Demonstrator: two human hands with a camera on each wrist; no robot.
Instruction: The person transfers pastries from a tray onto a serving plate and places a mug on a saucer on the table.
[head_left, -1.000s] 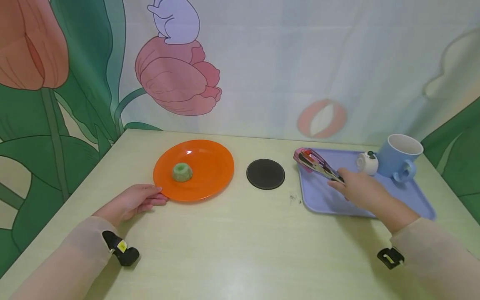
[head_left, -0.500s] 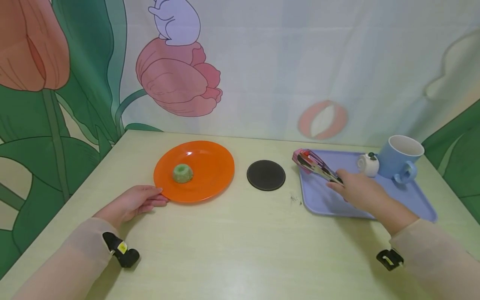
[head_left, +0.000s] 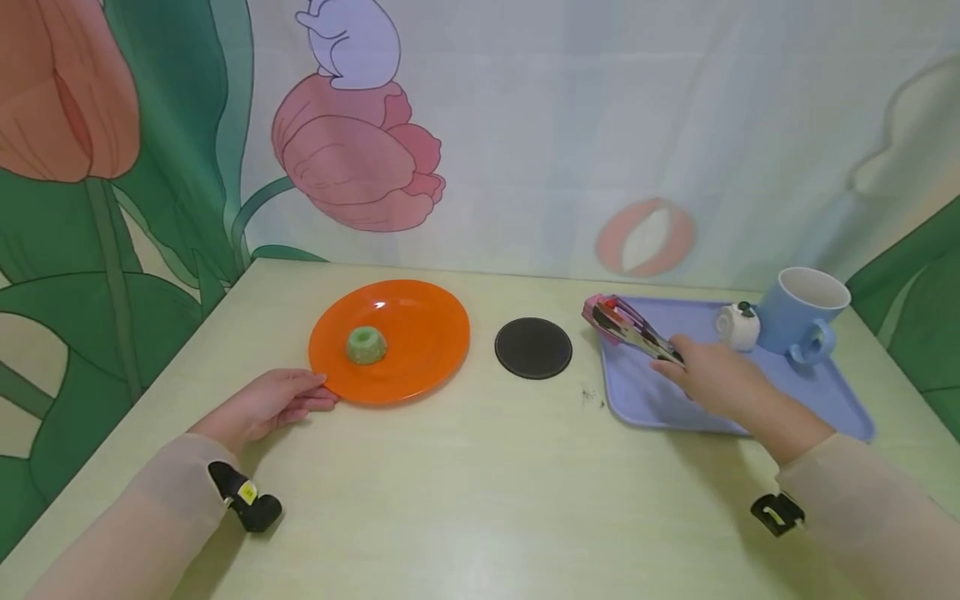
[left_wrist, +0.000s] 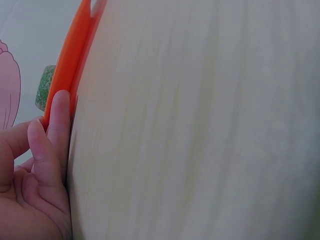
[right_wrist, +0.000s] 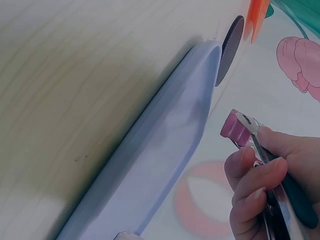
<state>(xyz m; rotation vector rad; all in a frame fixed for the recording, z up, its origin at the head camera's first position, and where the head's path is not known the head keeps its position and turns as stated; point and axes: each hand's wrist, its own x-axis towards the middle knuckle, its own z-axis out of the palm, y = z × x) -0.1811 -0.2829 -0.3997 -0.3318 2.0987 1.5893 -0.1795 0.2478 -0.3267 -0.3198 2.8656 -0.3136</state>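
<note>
While right hand grips tongs, black disc separates plate from tray.

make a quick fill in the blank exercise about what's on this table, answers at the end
1. The left grip pinches the rim of a plate coloured ____.
2. The right grip holds tongs that grasp a piece coloured mainly ____.
3. The black disc lies between the plate and the ____.
4. Beside the white roll stands a light blue ____.

Missing words: orange; pink; tray; mug.
</note>
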